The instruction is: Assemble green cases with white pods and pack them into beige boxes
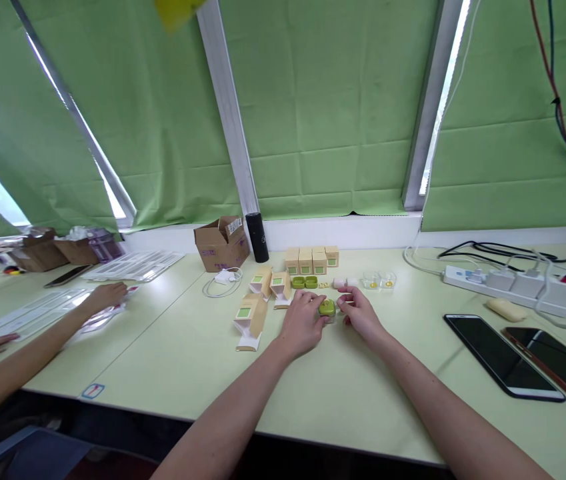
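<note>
A small glossy green case (327,307) is between my hands, close above the table, with something clear under its edge. My left hand (304,321) is closed on it from the left, fingers over the top and thumb along the near side. On the right, my right hand (361,313) has its fingers bent together beside the case; whatever they pinch is too small to make out. Just behind are two open green trays (305,282), small white pieces (345,282) and clear plastic holders (379,280) with yellow spots. Opened cardboard boxes (250,317) stand to the left.
Several closed small boxes (305,260) line the back, near a black bottle (257,237) and a larger carton (221,245). At right lie phones (503,355) and a power strip (507,289) with cables. A co-worker's arm (47,340) reaches over plastic sheets at left.
</note>
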Tool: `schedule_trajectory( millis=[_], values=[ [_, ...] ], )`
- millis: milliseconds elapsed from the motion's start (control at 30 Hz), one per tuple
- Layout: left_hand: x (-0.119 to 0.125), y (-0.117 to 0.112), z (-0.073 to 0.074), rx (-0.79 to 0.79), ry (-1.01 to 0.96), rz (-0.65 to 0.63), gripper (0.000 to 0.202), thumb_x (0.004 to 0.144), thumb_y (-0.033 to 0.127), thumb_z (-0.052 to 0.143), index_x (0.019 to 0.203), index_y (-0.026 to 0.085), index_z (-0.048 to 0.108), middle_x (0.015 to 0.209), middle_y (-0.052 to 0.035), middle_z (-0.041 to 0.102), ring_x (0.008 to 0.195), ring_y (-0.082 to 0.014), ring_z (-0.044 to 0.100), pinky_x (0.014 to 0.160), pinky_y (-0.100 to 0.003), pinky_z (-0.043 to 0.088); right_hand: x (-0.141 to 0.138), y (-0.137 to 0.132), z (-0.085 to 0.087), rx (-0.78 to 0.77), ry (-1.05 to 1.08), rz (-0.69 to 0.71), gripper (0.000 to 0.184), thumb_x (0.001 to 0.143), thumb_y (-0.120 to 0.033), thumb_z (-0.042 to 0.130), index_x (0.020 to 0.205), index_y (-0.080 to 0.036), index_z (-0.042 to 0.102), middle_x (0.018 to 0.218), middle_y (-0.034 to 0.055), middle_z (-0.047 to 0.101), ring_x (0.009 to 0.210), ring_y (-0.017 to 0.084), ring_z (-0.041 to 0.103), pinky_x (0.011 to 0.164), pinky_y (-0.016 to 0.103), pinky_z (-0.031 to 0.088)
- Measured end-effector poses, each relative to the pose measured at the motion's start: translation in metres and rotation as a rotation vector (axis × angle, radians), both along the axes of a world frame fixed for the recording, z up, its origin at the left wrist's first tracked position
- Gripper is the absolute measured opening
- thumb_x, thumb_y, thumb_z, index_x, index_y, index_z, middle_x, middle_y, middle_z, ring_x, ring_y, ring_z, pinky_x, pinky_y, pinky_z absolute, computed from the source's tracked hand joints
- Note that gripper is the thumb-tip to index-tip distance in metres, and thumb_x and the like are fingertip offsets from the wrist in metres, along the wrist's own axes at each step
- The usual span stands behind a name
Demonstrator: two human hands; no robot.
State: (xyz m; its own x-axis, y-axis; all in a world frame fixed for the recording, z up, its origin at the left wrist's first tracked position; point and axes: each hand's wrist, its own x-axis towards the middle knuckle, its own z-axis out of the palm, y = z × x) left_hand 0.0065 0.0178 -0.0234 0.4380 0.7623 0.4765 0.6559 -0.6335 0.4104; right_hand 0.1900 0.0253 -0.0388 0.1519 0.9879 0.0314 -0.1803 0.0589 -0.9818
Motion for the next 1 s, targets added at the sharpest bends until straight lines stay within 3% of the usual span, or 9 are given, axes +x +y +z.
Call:
schedule_trajectory(
  millis=[300, 533, 667, 767, 900, 1000],
  values=[
    [0.001, 0.002, -0.006, -0.047, -0.010, 0.014, 0.042, 0.087, 0.028, 0.070, 0.129, 0.022, 0.066, 0.115, -0.0128, 0.066, 0.118, -0.0340, 0.051, 0.102, -0.052, 0.045, 0.001, 0.000, -0.002, 0.011, -0.048, 0.002, 0.037, 0.065, -0.027, 0.078, 0.099, -0.025, 0.065, 0.079, -0.0033, 0.062, 0.055, 0.011, 0.051, 0.044, 0.024, 0.041],
    [-0.004, 0.002, 0.001, -0.045, -0.108, 0.069, 0.054, 0.085, 0.025, 0.067, 0.138, 0.023, 0.059, 0.123, -0.0126, 0.066, 0.122, -0.0338, 0.052, 0.107, -0.053, 0.043, 0.007, 0.004, -0.006, -0.009, -0.006, -0.045, 0.035, 0.064, -0.022, 0.079, 0.096, -0.026, 0.064, 0.075, -0.0026, 0.061, 0.057, 0.014, 0.057, 0.044, 0.026, 0.046],
    [-0.015, 0.008, 0.016, 0.008, -0.150, 0.196, 0.044, 0.084, 0.016, 0.059, 0.128, 0.023, 0.062, 0.115, -0.0104, 0.068, 0.118, -0.0316, 0.055, 0.106, -0.050, 0.043, 0.010, 0.008, -0.009, -0.022, 0.019, -0.081, 0.035, 0.064, -0.023, 0.079, 0.095, -0.026, 0.063, 0.072, -0.0022, 0.060, 0.060, 0.018, 0.061, 0.042, 0.027, 0.048],
    [-0.027, 0.013, 0.035, 0.044, -0.136, 0.342, 0.037, 0.088, 0.020, 0.058, 0.125, 0.020, 0.061, 0.112, -0.0131, 0.069, 0.119, -0.0340, 0.055, 0.105, -0.051, 0.042, 0.012, 0.010, -0.011, -0.025, 0.039, -0.092, 0.036, 0.065, -0.024, 0.080, 0.095, -0.026, 0.062, 0.069, -0.0027, 0.059, 0.061, 0.019, 0.062, 0.043, 0.028, 0.050],
    [-0.050, 0.010, 0.062, 0.089, 0.098, 0.560, 0.039, 0.089, 0.027, 0.060, 0.127, 0.019, 0.057, 0.118, -0.0188, 0.065, 0.119, -0.0391, 0.053, 0.101, -0.053, 0.042, 0.014, 0.011, -0.013, -0.031, 0.047, -0.093, 0.035, 0.066, -0.025, 0.080, 0.096, -0.026, 0.061, 0.068, -0.0027, 0.059, 0.061, 0.019, 0.062, 0.043, 0.030, 0.052],
    [-0.070, 0.002, 0.073, 0.057, 0.333, 0.699, 0.049, 0.090, 0.032, 0.059, 0.135, 0.018, 0.049, 0.127, -0.0215, 0.058, 0.122, -0.0417, 0.053, 0.097, -0.053, 0.044, 0.014, 0.012, -0.013, -0.038, 0.045, -0.092, 0.035, 0.067, -0.025, 0.079, 0.096, -0.026, 0.061, 0.068, -0.0031, 0.059, 0.060, 0.018, 0.062, 0.043, 0.029, 0.052]
  ],
)
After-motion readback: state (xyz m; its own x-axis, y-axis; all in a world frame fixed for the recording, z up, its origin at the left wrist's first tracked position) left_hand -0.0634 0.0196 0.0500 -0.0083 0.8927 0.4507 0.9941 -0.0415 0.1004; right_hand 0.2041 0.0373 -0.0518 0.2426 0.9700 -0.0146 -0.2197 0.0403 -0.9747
